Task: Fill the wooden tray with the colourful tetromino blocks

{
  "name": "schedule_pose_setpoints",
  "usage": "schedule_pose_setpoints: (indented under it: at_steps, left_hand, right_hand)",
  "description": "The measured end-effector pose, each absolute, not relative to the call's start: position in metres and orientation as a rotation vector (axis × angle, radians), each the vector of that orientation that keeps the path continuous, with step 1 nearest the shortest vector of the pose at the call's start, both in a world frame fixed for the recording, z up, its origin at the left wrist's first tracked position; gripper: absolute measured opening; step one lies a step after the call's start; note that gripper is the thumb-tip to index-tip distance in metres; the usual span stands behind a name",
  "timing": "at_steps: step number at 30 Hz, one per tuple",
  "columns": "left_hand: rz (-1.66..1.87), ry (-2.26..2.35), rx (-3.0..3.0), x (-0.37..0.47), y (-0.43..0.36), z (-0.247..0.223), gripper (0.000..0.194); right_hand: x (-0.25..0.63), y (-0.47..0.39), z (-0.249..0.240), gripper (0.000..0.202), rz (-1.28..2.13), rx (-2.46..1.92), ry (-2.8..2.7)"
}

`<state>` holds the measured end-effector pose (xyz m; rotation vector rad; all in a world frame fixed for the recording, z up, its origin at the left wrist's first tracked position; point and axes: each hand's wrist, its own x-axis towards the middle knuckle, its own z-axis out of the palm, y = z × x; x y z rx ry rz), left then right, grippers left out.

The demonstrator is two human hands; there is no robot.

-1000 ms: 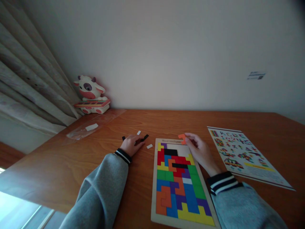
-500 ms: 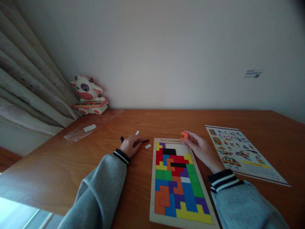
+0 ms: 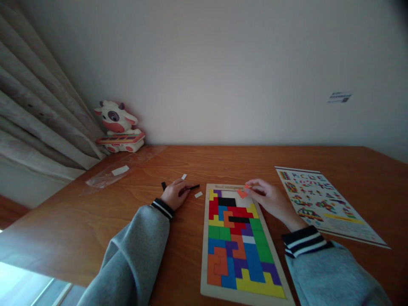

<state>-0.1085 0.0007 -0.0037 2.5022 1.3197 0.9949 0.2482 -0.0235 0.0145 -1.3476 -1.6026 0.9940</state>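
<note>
Where the puzzle board (image 3: 204,255) lies: flat on the table (image 3: 95,233), nearest, mostly filled
Right hand (image 3: 267,202): pinching an orange piece (image 3: 242,194) over the board's far end
Left hand (image 3: 174,195): touching a black piece (image 3: 194,187), honestly can't tell if it's gripped
Toy cow (image 3: 117,121): way back by the curtain (image 3: 41,110)

Both sleeves are heather grey, of a thick, soft-looking knit, with loose folds along the left sleeve (image 3: 137,246). Each ends in a black ribbed cuff ringed with thin white stripes, plain to see on the right cuff (image 3: 306,242) and narrower in view on the left cuff (image 3: 162,209).
</note>
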Motion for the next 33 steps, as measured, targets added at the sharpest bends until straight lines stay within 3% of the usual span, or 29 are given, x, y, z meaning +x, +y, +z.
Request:
schedule_pose_setpoints:
  at_steps: [3,10,20,28,33]
  left_hand:
    - [1.011,1.305,2.499,-0.108,0.001,-0.005,0.019]
    - [1.038,1.274,2.492,-0.109,0.002,-0.007,0.019]
    - [1.046,1.265,2.493,-0.109,0.002,-0.006,0.018]
    - [1.01,1.318,2.491,-0.107,-0.001,0.0,0.018]
    - [1.172,1.289,2.456,-0.102,-0.005,0.005,0.016]
  right_hand:
    - [0.247,-0.026,0.014,0.023,0.931,-1.385,-1.671]
    - [0.246,-0.028,0.012,0.026,0.729,-1.544,-1.856]
    - [0.245,-0.028,0.014,0.028,0.567,-1.368,-2.17]
    - [0.241,-0.028,0.018,0.042,0.667,-1.36,-2.057]
    - [0.242,-0.024,0.014,0.039,0.603,-1.442,-1.817]
